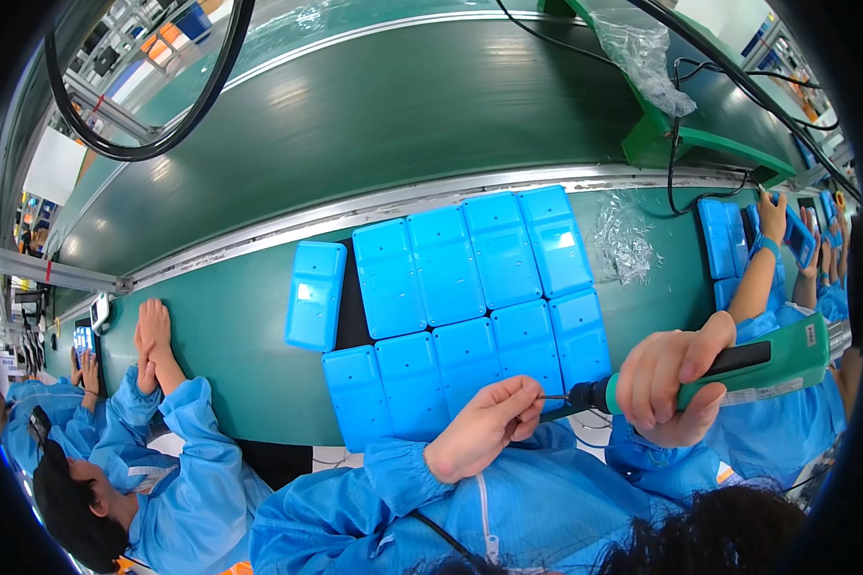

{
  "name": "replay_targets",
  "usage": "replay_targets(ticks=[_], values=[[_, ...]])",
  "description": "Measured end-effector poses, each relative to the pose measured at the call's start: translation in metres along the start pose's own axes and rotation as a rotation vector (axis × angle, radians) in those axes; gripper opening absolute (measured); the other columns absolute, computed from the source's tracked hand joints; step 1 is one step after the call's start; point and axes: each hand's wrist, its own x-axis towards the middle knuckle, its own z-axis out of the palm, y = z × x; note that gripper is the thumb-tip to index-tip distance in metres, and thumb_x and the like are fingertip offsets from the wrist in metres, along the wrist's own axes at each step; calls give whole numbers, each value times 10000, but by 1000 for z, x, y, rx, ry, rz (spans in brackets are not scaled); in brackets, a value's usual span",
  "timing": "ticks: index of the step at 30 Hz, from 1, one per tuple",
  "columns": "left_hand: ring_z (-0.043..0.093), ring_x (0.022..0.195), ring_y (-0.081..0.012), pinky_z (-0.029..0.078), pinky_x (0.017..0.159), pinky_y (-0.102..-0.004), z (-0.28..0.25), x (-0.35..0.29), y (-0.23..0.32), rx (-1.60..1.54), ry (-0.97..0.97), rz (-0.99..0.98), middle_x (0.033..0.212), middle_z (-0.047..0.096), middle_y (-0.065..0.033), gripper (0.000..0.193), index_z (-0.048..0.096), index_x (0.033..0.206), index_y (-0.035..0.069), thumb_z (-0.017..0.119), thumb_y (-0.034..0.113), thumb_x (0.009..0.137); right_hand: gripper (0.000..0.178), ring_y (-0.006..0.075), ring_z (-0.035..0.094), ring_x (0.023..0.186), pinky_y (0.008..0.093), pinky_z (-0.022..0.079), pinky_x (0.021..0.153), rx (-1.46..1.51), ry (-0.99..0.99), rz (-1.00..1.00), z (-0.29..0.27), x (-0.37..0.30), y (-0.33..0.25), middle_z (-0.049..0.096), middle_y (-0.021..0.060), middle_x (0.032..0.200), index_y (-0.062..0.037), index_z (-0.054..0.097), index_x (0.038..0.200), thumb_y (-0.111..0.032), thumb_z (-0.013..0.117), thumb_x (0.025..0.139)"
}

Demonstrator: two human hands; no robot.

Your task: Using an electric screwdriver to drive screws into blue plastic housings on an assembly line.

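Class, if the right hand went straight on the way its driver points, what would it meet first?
Most likely the left hand, which seems to pinch the tip of the bit; depth is hard to judge.

Your bench is a long, smooth green-topped worktable [230, 369], and on it in front of you lies a flat black mat [353, 316] under a two-row block of glossy blue rectangular plastic cases [448, 273], four in the far row, five in the near. Left of that block you have one loose blue plastic case [316, 295], slightly tilted; right of it, crumpled clear plastic film [626, 240]; farther right, more blue plastic cases [717, 235].
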Motion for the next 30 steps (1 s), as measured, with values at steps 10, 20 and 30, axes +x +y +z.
replay_targets(ticks=[10,20,30], values=[[302,533,-68,235,485,-213,0,-1,6,69,70,-22,603,330,33,306,430,700,81,398,290,921,307,125,427,358,262,369,329,-24,-13,33,-2,3,6,441,20,483,-71,343,842,-285,563,831],[471,726,-148,411,686,-272,6,-19,18,-10,70,-27,813,480,-45,312,440,1122,-27,320,196,939,269,98,326,337,231,267,315,-83,-7,-45,-17,29,10,330,-1,459,-88,327,859,-322,457,885],[606,726,-217,501,657,-302,9,-48,61,176,157,9,852,586,-156,225,461,993,-25,344,157,928,212,86,376,395,229,318,365,-287,87,-148,-43,43,47,408,29,503,-43,385,872,-186,539,849]])
